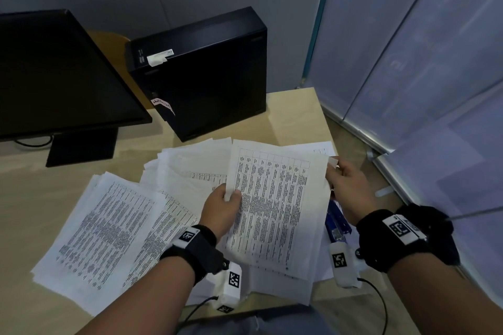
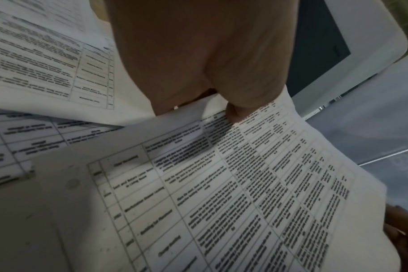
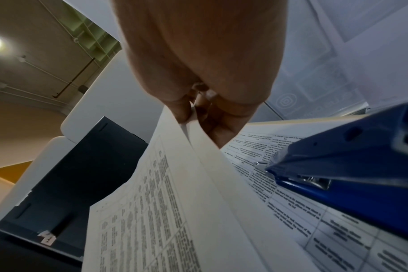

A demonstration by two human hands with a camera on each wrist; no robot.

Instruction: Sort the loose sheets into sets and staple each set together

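Observation:
I hold a set of printed table sheets (image 1: 275, 198) (image 2: 233, 193) (image 3: 165, 202) lifted above the desk between both hands. My left hand (image 1: 223, 204) (image 2: 226, 108) pinches its left edge, thumb on top. At the upper right corner my right hand (image 1: 343, 182) (image 3: 198, 110) pinches the sheets, and the layers part slightly there. A blue stapler (image 1: 336, 221) (image 3: 352, 165) lies on loose sheets just below my right hand. More printed sheets (image 1: 109, 228) (image 2: 47, 60) are fanned out on the desk to the left and behind.
A black monitor (image 1: 60, 76) stands at the back left and a black computer case (image 1: 206, 73) behind the papers. The light wooden desk (image 1: 294, 114) ends at the right near frosted glass panels (image 1: 424, 62). Cables trail from both wrist cameras.

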